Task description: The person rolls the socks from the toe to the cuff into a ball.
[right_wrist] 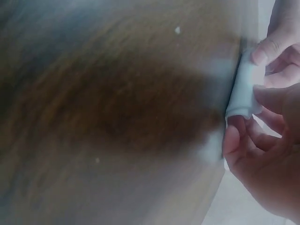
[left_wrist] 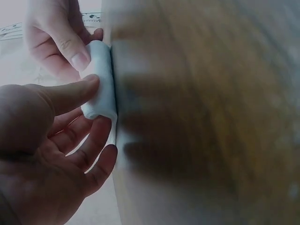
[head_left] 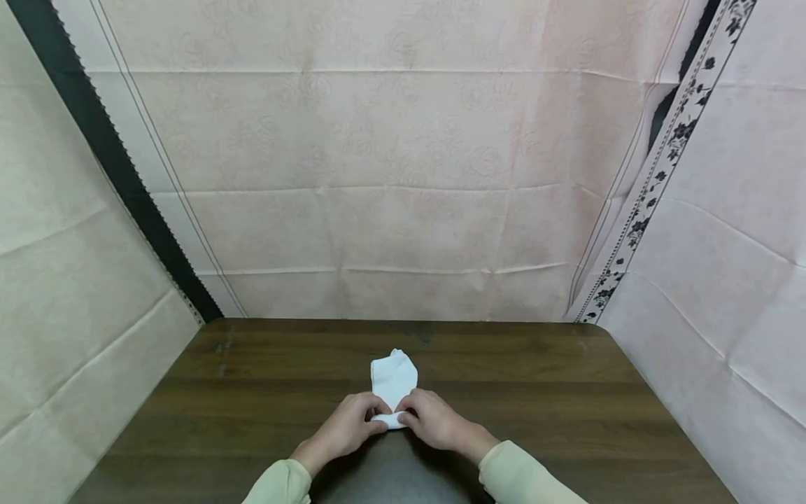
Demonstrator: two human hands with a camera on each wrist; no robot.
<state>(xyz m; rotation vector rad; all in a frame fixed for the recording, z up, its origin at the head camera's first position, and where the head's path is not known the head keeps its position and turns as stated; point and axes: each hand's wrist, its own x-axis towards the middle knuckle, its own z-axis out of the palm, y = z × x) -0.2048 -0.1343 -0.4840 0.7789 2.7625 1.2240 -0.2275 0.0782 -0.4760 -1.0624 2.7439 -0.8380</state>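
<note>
Left hand and right hand, inward-angled, in pinching grip on rolled white cloth; brown tabletop beneath, pale drapes beyond.

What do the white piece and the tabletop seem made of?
White piece: probably soft, matte fabric; its near end is rolled into a thick tube.
Tabletop: wood or wood-look laminate, slightly glossy, with brown grain bands and pale sheen.
</note>
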